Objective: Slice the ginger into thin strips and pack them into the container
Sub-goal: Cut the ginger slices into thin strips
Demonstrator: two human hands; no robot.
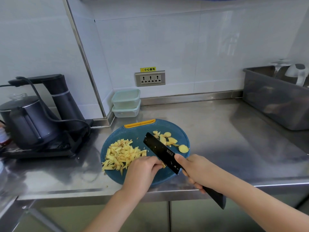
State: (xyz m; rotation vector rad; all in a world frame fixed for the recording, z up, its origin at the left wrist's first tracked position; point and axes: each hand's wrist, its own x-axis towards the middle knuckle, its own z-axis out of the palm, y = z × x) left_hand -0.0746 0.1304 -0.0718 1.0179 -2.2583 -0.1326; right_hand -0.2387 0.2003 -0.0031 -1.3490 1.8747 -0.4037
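Ginger strips (122, 154) are lying heaped on the blue board's (138, 131) left side, with slices (168, 139) sitting far right. The left hand (142, 171) is curling its fingers together over a mostly hidden ginger piece (164, 165). The right hand (199, 171) is gripping the black knife (160, 151), its fingers covering much of the handle.

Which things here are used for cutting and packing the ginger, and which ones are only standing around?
For the job: knife in the right hand; left hand holding the ginger being cut; ginger strips; uncut slices; cutting board; stacked containers.
Just lying about: kettle; wall socket; grey tub.
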